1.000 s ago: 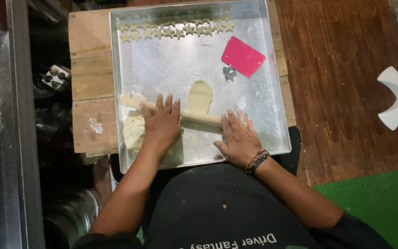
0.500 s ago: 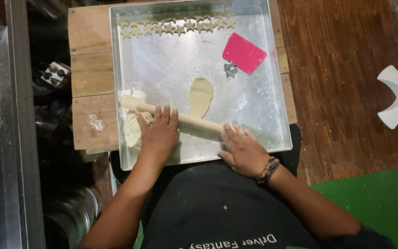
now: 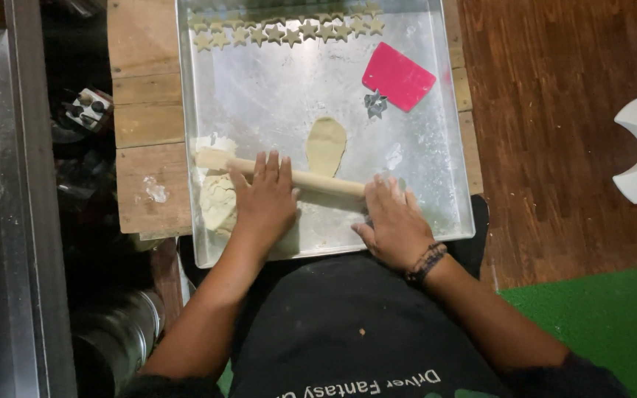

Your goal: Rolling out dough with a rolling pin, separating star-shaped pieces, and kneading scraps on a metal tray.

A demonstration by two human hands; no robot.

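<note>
Your left hand (image 3: 263,203) and right hand (image 3: 392,221) lie flat and open, palms down, well apart on the rolling pin (image 3: 289,177), pressing it rather than gripping. The pin lies across the near part of the metal tray (image 3: 436,184), its left end over a flattened sheet of dough (image 3: 219,203) by the tray's left wall. The pin is likely stiff, light wood that rolls freely under the palms, so keep your hands toward its ends. The dough looks soft and thin, easy to tear or stick. Just beyond the pin lies a small oval of dough (image 3: 326,146). Farther off are a star cutter (image 3: 375,103) and a pink scraper (image 3: 398,76), then rows of cut stars (image 3: 289,31) along the far edge. The tray is floured and probably slick; it rests on a wooden table (image 3: 145,118) over a wooden floor (image 3: 554,147).
</note>
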